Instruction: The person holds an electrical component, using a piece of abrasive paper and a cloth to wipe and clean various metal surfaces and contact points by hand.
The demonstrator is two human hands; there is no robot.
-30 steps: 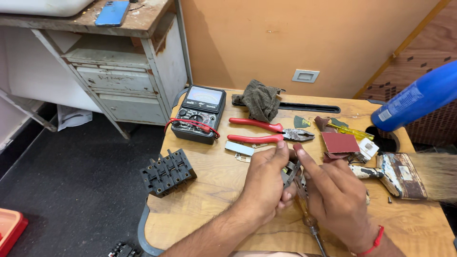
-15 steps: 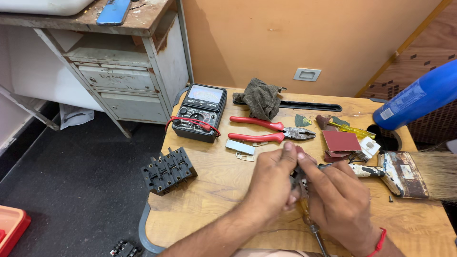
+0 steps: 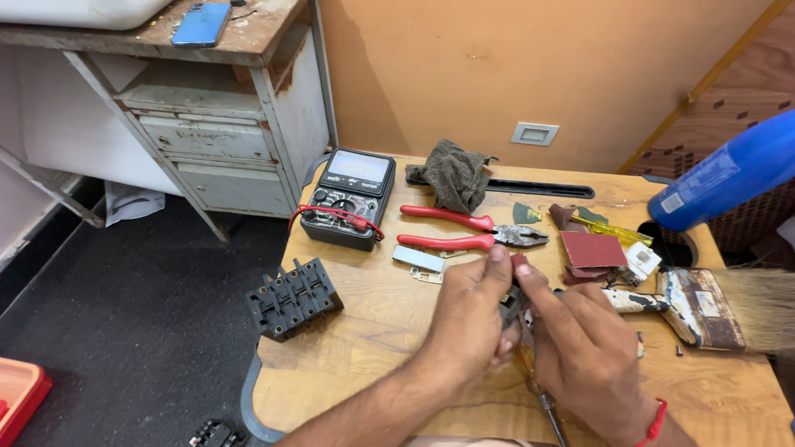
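Note:
Both of my hands meet over the middle of the wooden table point(image 3: 364, 348). My left hand point(image 3: 470, 319) and my right hand point(image 3: 584, 352) pinch a small dark metal part point(image 3: 512, 305) between their fingertips; most of it is hidden by my fingers. A screwdriver point(image 3: 548, 404) with an amber handle lies under my right hand, its shaft pointing toward me. Red-handled pliers point(image 3: 472, 229) lie just beyond my hands. A small white plate point(image 3: 417, 259) rests left of my left thumb.
A black multimeter point(image 3: 348, 197) with red leads, a dark rag point(image 3: 451, 175), a black terminal block point(image 3: 292, 298), sandpaper pieces point(image 3: 592, 248), a worn paintbrush point(image 3: 704, 306) and a blue bottle point(image 3: 729, 175) are on the table. A metal cabinet point(image 3: 224, 141) stands at left.
My hands have shifted slightly on the small part, fingers regripping it. Nothing else on the table has moved.

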